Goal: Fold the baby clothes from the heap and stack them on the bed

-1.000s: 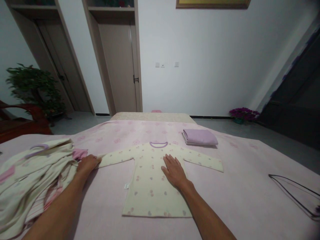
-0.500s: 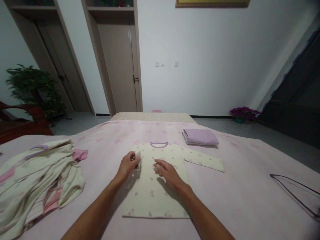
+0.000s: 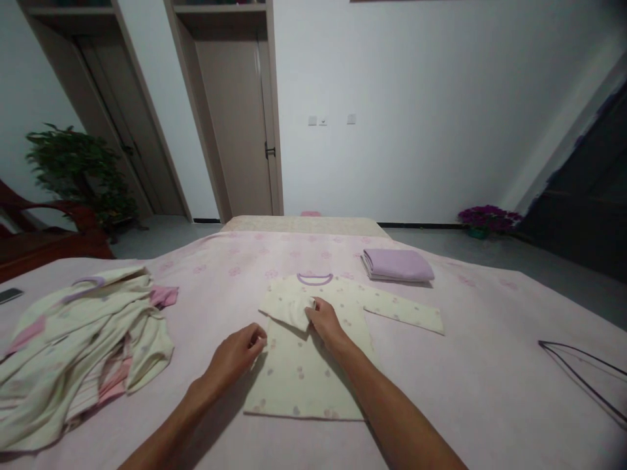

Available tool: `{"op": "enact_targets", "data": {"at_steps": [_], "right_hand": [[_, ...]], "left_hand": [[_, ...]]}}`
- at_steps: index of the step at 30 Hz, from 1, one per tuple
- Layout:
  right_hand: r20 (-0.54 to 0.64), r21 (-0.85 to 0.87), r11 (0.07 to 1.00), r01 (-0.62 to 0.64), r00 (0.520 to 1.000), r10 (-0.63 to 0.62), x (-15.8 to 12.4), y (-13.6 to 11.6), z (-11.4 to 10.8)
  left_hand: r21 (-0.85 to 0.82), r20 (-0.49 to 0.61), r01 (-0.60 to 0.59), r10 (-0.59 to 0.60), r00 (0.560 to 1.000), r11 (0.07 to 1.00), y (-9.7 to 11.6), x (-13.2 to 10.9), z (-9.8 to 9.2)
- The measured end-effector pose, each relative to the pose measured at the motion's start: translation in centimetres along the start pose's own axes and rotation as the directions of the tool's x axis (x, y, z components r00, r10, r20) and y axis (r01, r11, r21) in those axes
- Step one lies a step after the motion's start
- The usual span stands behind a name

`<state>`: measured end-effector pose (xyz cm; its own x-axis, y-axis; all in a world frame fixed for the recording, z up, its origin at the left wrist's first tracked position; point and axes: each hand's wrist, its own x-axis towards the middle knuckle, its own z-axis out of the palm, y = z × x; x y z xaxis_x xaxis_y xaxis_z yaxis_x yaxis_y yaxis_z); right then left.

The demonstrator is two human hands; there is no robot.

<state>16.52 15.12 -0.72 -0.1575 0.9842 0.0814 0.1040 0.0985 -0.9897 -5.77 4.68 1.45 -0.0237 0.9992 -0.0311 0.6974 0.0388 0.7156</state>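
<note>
A cream long-sleeved shirt with small printed motifs and a purple neckband lies flat on the bed. Its left sleeve is folded inward across the chest, and my right hand pinches the cuff end over the middle of the shirt. Beside the shirt's left edge hovers my left hand, its fingers loosely curled and apart, with no cloth visible in them. The other sleeve stretches out to the right.
A heap of cream and pink clothes lies on the left, a phone beyond it. Folded purple cloth rests behind the right sleeve. A black wire hanger is at the right, on the pink bedspread.
The left sleeve has been brought across the shirt's chest. My right hand now grips its cuff; my left hand has let go and moved down and slightly left. The view has shifted slightly.
</note>
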Motion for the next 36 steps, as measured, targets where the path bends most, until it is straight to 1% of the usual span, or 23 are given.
{"op": "enact_targets", "data": {"at_steps": [2, 3, 5, 8, 12, 16, 18, 20, 24, 27, 30, 32, 34, 36], "right_hand": [[-0.048, 0.003, 1.0, -0.003, 0.999, 0.003, 0.8, -0.8, -0.7], [-0.061, 0.008, 1.0, -0.005, 0.998, 0.006, 1.2, -1.2, -1.0], [-0.065, 0.023, 1.0, -0.006, 0.998, 0.007, 2.0, -2.3, -1.7], [-0.067, 0.056, 0.998, 0.016, 0.998, -0.012, 3.2, -4.0, -2.5], [-0.092, 0.086, 0.994, 0.073, 0.994, -0.065, 4.3, -6.2, -3.9], [-0.138, 0.098, 0.99, 0.105, 0.986, -0.091, 5.3, -7.6, -5.7], [-0.164, 0.103, 0.989, 0.102, 0.983, -0.084, 5.7, -8.1, -6.7], [-0.187, 0.093, 0.989, 0.116, 0.977, -0.097, 6.1, -8.6, -7.5], [-0.208, -0.019, 0.979, 0.204, 0.957, -0.203, 6.4, -9.8, -8.7], [-0.209, -0.148, 0.955, 0.258, 0.935, -0.285, 6.2, -10.5, -9.4], [-0.196, -0.283, 0.907, 0.312, 0.907, -0.373, 5.8, -10.9, -9.9], [-0.179, -0.364, 0.867, 0.339, 0.889, -0.422, 5.4, -11.0, -9.9], [-0.14, -0.44, 0.818, 0.371, 0.871, -0.47, 4.6, -10.9, -9.7], [-0.068, -0.502, 0.76, 0.412, 0.858, -0.51, 3.5, -10.8, -9.1]], "left_hand": [[0.181, 0.041, 0.051, -0.059, 0.997, 0.982, -0.8, -1.6, -1.1], [0.246, 0.065, 0.068, -0.086, 0.994, 0.967, -1.2, -2.2, -1.3], [0.291, 0.089, 0.089, -0.12, 0.989, 0.953, -1.4, -3.1, -1.3], [0.288, 0.087, 0.088, -0.117, 0.989, 0.954, -1.1, -3.7, -0.6], [0.22, 0.103, 0.057, -0.081, 0.991, 0.974, -0.6, -3.4, 0.4], [0.154, 0.115, 0.019, -0.037, 0.993, 0.988, -0.4, -3.1, 0.8], [0.118, 0.11, -0.003, -0.01, 0.994, 0.993, 0.2, -3.0, 1.0], [0.08, 0.118, -0.018, 0.008, 0.993, 0.997, 1.4, -2.8, 1.3], [0.004, 0.169, -0.038, 0.037, 0.985, 0.999, 4.0, -2.5, 2.6], [-0.04, 0.195, -0.067, 0.073, 0.978, 0.997, 5.1, -2.3, 4.1], [-0.11, 0.257, -0.069, 0.095, 0.962, 0.992, 4.8, -1.8, 5.1], [-0.189, 0.287, -0.052, 0.105, 0.952, 0.981, 4.1, -0.8, 5.0], [-0.271, 0.251, -0.029, 0.099, 0.963, 0.962, 3.3, 0.7, 4.6], [-0.361, 0.148, -0.004, 0.062, 0.987, 0.932, 2.7, 2.7, 3.9]]}}
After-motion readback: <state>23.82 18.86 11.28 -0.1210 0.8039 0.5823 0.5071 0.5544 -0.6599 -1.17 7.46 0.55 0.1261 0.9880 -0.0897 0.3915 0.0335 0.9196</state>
